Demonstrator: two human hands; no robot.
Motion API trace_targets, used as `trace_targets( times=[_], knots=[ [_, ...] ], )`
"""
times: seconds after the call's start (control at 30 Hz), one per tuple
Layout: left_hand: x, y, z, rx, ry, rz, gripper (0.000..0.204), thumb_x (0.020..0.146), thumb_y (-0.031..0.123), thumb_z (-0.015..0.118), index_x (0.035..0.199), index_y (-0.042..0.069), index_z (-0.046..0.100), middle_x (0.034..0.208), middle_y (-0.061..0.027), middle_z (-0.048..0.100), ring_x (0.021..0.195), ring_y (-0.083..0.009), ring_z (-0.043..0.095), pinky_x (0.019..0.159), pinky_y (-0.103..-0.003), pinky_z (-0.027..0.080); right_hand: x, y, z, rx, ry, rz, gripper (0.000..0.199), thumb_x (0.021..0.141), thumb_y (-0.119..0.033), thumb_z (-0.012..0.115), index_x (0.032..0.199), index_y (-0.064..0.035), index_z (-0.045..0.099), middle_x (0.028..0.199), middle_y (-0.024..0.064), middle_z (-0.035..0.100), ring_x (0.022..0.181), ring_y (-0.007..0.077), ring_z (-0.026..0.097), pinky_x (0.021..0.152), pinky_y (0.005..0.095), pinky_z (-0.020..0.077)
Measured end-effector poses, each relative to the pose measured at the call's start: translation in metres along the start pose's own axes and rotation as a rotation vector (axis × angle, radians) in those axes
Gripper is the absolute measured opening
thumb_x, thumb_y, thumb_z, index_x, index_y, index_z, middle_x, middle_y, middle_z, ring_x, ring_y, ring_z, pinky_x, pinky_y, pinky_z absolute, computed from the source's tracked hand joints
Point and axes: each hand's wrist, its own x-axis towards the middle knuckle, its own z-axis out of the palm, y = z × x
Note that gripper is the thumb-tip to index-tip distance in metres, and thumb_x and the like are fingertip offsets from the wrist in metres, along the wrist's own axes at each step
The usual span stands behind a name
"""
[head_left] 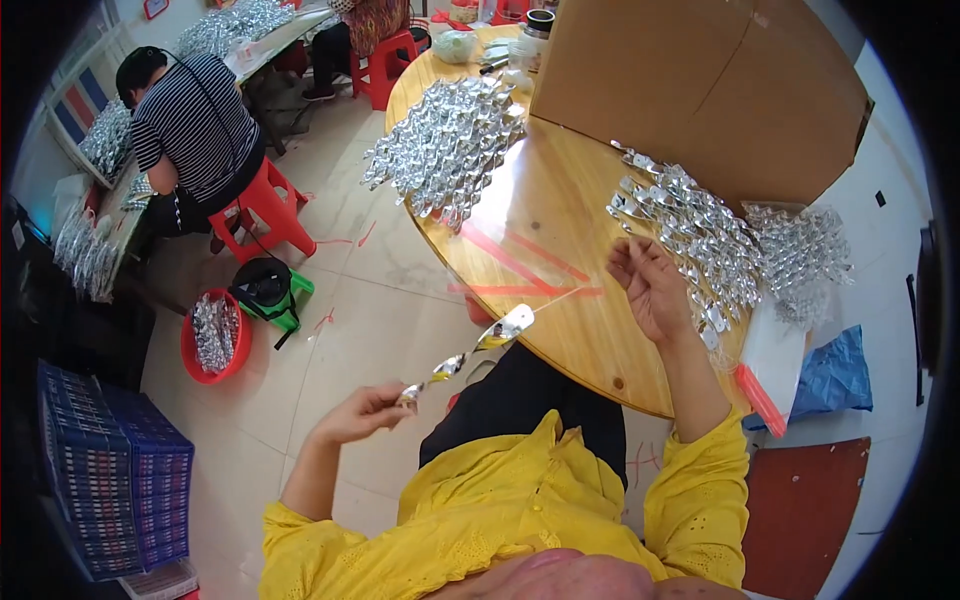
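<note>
My left hand (pixel 365 410) pinches the lower end of a twisted, shiny silver spiral strip (pixel 480 345) that stretches up to the right. A thin thread (pixel 560 298) runs from the strip's upper end to my right hand (pixel 648 285), which holds it above the round wooden table (pixel 560 330). Just right of that hand lies a pile of silver metal pieces (pixel 700 235). A second heap of finished silver spirals (pixel 445 145) lies on the table's far left side.
A large cardboard sheet (pixel 690 85) stands behind the pieces. A clear bag of silver parts (pixel 805 255) lies at the right. On the floor are a red basin of silver parts (pixel 213 335), a red stool (pixel 265 215) with a seated person in a striped shirt (pixel 190 125), and blue stacked boxes (pixel 115 480).
</note>
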Motion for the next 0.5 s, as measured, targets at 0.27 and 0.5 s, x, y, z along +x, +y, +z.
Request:
trace_targets(
  times=[0.27,0.5],
  knots=[
    [0.089,0.129,-0.074,0.658,0.670,0.454,0.019,0.081,0.009,0.044,0.096,-0.002,0.050,0.088,-0.0117,0.044,0.075,-0.0171,0.049,0.065,-0.025,0.041,-0.076,0.019,-0.025,-1.865,-0.387,-0.061,0.050,0.079,-0.029,0.047,0.121,-0.0067,0.032,0.128,0.0140,0.026,0.122,0.0315,0.015,0.098,0.0424,0.0133],
    [0.257,0.168,-0.139,1.293,0.899,0.429,0.025,0.070,0.003,0.045,0.092,-0.006,0.052,0.110,-0.0218,0.040,0.100,-0.0348,0.042,0.083,-0.036,0.038,-0.095,0.015,-0.038,-1.828,-0.405,-0.055,0.058,0.077,-0.048,0.037,0.122,-0.0118,0.033,0.131,0.0150,0.018,0.122,0.0362,0.009,0.097,0.0487,0.0041]
  ],
)
